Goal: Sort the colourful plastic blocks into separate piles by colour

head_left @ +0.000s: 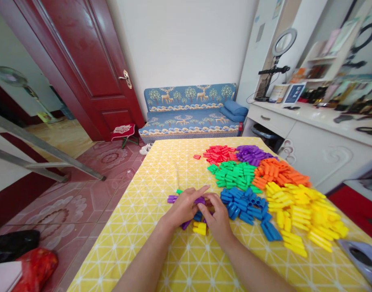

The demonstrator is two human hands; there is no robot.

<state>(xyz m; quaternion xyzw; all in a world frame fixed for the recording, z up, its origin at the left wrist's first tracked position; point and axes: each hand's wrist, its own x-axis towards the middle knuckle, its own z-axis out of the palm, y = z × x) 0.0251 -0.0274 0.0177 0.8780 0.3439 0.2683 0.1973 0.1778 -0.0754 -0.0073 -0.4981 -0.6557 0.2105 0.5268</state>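
My left hand (185, 206) and my right hand (218, 213) meet over a small group of plastic pieces on the table. A purple plastic piece (199, 200) shows between them, and the fingers of both hands close in around it. The left index finger points out past the right fingertips. Below the hands lie a yellow plastic piece (199, 228) and a blue plastic piece (197, 216), partly covered. More purple pieces (172, 199) and a bit of a green piece (179, 191) stick out left of my left hand. My palms hide the rest.
Sorted heaps of short tube-like pieces lie on the yellow patterned tablecloth (137, 239): red (219, 154), purple (253, 155), green (234, 175), orange (279, 172), blue (245, 205) and yellow (304, 211). A purple-grey object (360, 257) stands at the right corner.
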